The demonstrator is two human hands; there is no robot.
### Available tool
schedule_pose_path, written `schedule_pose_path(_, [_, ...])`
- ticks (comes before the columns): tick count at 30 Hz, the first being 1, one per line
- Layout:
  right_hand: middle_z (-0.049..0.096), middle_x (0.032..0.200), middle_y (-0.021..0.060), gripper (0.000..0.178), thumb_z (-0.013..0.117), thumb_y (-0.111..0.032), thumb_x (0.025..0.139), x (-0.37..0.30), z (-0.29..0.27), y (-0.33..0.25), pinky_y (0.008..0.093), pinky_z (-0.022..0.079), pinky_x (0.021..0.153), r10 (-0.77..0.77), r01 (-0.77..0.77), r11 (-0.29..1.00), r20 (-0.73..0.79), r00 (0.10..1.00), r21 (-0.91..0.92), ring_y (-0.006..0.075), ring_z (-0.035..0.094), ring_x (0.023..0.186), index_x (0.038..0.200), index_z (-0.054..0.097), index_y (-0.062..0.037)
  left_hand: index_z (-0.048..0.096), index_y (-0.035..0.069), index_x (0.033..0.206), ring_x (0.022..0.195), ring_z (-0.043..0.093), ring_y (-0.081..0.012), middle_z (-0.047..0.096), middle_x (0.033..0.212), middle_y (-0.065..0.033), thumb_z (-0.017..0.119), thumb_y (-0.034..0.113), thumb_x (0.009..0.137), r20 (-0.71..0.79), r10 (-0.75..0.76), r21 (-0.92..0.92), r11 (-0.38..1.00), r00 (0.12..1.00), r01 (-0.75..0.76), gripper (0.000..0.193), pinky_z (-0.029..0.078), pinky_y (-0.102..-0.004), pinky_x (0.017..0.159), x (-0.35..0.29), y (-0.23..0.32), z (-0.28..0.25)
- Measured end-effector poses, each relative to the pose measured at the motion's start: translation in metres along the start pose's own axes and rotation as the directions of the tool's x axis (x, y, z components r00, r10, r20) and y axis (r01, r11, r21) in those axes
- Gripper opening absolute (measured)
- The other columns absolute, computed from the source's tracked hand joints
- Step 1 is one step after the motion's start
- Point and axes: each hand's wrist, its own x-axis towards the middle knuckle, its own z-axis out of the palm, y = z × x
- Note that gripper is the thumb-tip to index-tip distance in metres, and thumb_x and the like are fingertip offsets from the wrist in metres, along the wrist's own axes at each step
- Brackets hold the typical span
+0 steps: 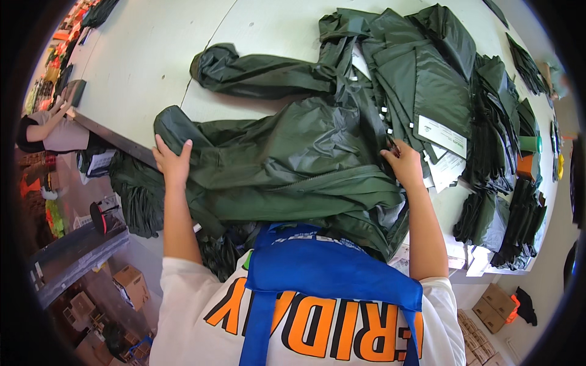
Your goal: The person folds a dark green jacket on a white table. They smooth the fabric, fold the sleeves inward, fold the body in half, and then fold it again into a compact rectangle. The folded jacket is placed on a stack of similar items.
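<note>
The zip jacket (274, 146) is lying unfolded on the table (268, 30), left hand (173, 165) resting open on its left end, right hand (405, 162) gripping a dark tool (391, 143), while folded clothes (442, 82) right of the jacket are looking done.

Room over upper-left tabletop (140, 55) (green garment (293, 140) rightward)

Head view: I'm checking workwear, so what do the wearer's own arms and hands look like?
The left hand and right hand are bare, without gloves. The forearms are uncovered too, with no watch or bracelet visible. Above them are plain white short sleeves, with no markings that I can make out.
</note>
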Motion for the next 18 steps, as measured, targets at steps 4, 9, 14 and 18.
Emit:
schedule_pose_path(4, [0.061,0.081,0.0060,0.023,0.067,-0.022,0.084,0.010,-0.038,0.044,0.0289,0.040,0.063,0.064,-0.039,0.971,-0.097,0.993,0.237,0.0161,0.054,0.070,0.099,0.064,-0.0057,0.038,0.008,0.135,0.107,0.057,-0.0268,0.056,0.119,-0.0116,0.062,0.011,0.084,0.518,-0.083,-0.514,0.765,0.851,0.388,0.056,0.049,-0.0443,0.083,0.031,0.003,-0.028])
schedule_pose_path(9, [0.049,0.066,-0.0082,0.008,0.061,-0.018,0.091,0.002,-0.157,0.085,0.0176,0.021,0.041,0.323,0.045,0.791,-0.478,0.817,0.610,-0.0010,0.033,0.048,0.094,0.064,-0.0111,0.037,0.008,0.139,0.118,0.050,-0.0298,0.047,0.133,-0.0175,0.062,0.020,0.089,0.370,0.251,-0.907,0.303,0.894,0.291,0.057,0.044,-0.0463,0.096,0.061,0.107,-0.048])
schedule_pose_path(14, [0.064,0.100,0.0079,0.025,0.058,-0.019,0.093,0.008,-0.183,0.137,0.0273,0.044,0.087,0.040,-0.030,0.999,-0.727,0.685,0.026,0.0145,0.059,0.089,0.107,0.062,0.0015,0.028,0.008,0.146,0.139,0.025,-0.0378,0.024,0.150,-0.0269,0.066,0.045,0.083,0.250,0.575,-0.357,0.803,0.779,-0.478,0.082,0.020,-0.0467,0.114,0.031,0.125,0.002])
schedule_pose_path(18, [0.064,0.109,0.0120,0.036,0.062,-0.026,0.091,-0.016,-0.106,0.028,0.0328,0.050,0.081,-0.091,0.141,0.984,-0.375,0.923,0.110,0.0213,0.061,0.099,0.117,0.060,-0.0003,0.024,0.003,0.146,0.138,0.026,-0.0389,0.028,0.147,-0.0280,0.070,0.047,0.078,0.400,0.327,-0.022,0.937,0.856,-0.348,0.093,0.024,-0.0451,0.113,0.008,0.070,0.038])
